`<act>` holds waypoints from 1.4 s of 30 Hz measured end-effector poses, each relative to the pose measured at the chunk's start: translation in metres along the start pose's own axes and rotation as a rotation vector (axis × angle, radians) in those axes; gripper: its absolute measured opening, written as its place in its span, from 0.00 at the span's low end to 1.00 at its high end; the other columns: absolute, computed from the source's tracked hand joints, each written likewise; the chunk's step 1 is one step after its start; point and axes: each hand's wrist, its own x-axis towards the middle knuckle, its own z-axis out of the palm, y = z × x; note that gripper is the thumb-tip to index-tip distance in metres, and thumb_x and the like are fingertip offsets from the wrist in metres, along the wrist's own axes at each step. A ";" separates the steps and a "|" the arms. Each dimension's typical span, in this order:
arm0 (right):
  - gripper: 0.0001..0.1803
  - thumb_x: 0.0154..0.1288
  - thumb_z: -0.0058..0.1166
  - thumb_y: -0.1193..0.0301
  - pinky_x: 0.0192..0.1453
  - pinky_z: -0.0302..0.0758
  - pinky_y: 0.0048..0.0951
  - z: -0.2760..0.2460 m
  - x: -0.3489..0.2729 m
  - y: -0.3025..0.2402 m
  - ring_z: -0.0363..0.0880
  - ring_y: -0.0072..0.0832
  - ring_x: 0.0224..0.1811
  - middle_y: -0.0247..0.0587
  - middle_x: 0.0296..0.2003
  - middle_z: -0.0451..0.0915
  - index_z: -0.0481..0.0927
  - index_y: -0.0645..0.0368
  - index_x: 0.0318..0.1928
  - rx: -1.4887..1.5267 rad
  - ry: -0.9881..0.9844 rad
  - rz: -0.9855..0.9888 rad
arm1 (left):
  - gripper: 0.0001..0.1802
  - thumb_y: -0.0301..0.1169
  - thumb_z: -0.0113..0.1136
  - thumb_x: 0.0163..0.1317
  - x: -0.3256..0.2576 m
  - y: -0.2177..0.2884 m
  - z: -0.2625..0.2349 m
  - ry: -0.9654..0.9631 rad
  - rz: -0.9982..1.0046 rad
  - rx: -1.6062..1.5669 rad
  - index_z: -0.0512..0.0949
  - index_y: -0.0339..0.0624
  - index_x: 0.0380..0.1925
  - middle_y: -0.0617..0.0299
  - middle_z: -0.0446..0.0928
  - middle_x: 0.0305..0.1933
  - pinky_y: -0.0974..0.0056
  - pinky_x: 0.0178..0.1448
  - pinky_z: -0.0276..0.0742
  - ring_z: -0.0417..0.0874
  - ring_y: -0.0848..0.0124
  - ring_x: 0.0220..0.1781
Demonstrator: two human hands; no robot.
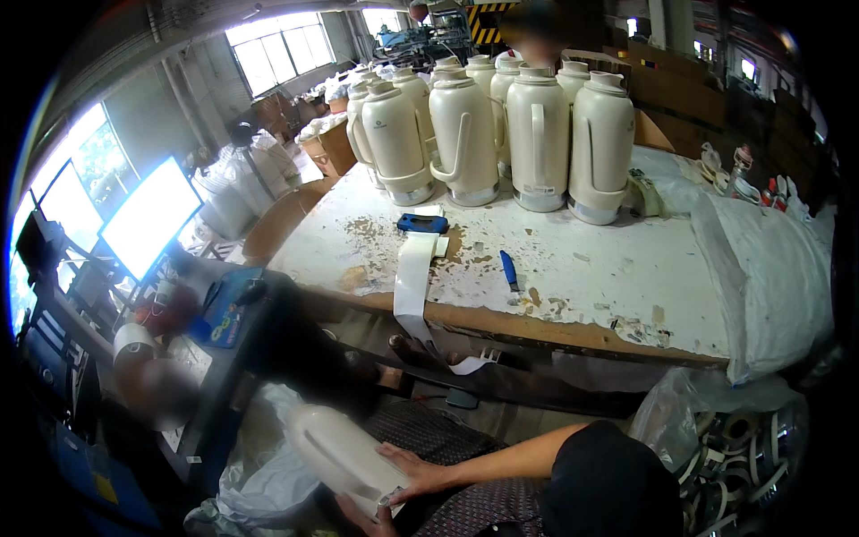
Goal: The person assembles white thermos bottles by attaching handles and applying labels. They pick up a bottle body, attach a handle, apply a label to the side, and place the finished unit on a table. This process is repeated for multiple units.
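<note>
at the far left of the frame a bright screen (pixel 148 215) glows above a cluttered dark stand (pixel 224 358), with a blue packet (pixel 224 309) lying on it and a roll of white tape (pixel 132 338) just beside a red object.

low in the frame, left of centre, a cream flask body (pixel 335 452) lies tilted across the person's lap, its handle side facing up. the left hand (pixel 367 519) sits at the bottom edge under the flask's lower end, fingers curled against it, though how firmly it grasps cannot be told since most of the hand is cut off. the right hand (pixel 413 473) rests flat on the flask's lower side, palm pressed to it, fingers spread and gripping the shell, the forearm running off to the lower right under a dark sleeve (pixel 608 483).

above, in the middle of the frame, a worn white table (pixel 582 268) carries a strip of white backing paper (pixel 413 286) that hangs over its front edge, a blue tool (pixel 420 223) at the strip's upper end, and a small blue knife (pixel 508 268) to the right of it.

at top centre a cluster of cream flasks (pixel 537 139) stands upright at the table's back.

on the right a large white sack (pixel 778 277) leans on the table's end, and at lower right a clear bag of rings (pixel 743 447) sits below it.
</note>
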 end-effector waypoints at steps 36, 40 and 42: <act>0.47 0.59 0.55 0.41 0.75 0.44 0.51 0.023 0.044 -0.047 0.43 0.50 0.76 0.54 0.73 0.47 0.60 0.58 0.69 -0.415 0.174 -0.164 | 0.57 0.53 0.69 0.48 0.038 -0.031 0.027 -0.036 -0.092 -0.074 0.51 0.37 0.71 0.31 0.41 0.74 0.43 0.75 0.46 0.44 0.39 0.76; 0.42 0.59 0.54 0.42 0.75 0.43 0.54 0.024 0.039 -0.049 0.41 0.50 0.76 0.53 0.73 0.47 0.66 0.58 0.65 -0.572 0.155 -0.129 | 0.50 0.45 0.66 0.54 0.035 -0.025 0.023 -0.083 -0.034 -0.011 0.52 0.36 0.71 0.37 0.45 0.75 0.46 0.76 0.47 0.48 0.44 0.76; 0.39 0.59 0.54 0.43 0.75 0.43 0.53 0.024 0.031 -0.052 0.42 0.50 0.76 0.52 0.73 0.48 0.70 0.59 0.62 -0.566 0.149 -0.151 | 0.43 0.41 0.59 0.62 0.028 -0.023 0.023 -0.051 0.021 -0.178 0.53 0.36 0.71 0.37 0.42 0.76 0.47 0.76 0.49 0.47 0.45 0.77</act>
